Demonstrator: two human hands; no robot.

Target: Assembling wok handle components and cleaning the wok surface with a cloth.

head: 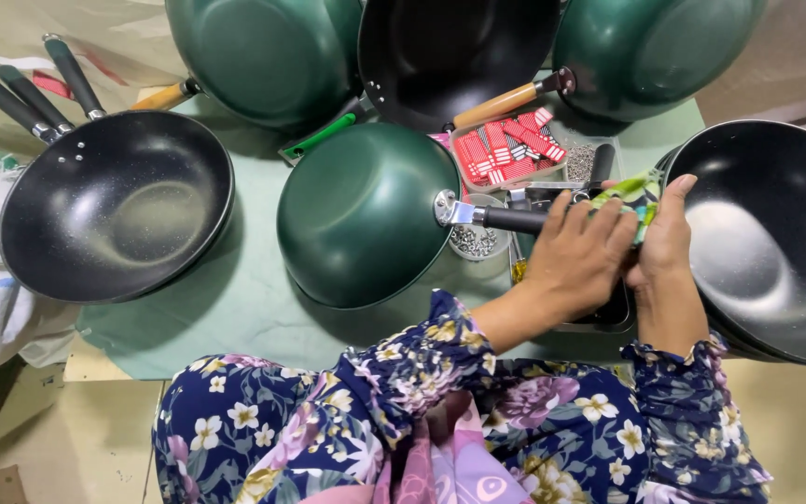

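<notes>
Centre right of the frame, left hand [578, 257] clamps the black handle [515, 220] of the overturned green pan [361, 215]; right hand [664, 233] pinches a green wrapper [634, 191]; best kept taut, I judge.

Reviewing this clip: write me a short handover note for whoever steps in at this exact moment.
Left hand grips the black handle fixed to the upturned green pan.
Right hand pinches a green patterned wrapper at the handle's end.
Red tags lie in a tray behind; small metal parts sit in a bowl under the handle.
Done: handle looks attached.
Left: wrapper not yet settled on the handle. Loose handles lie far left.
</notes>
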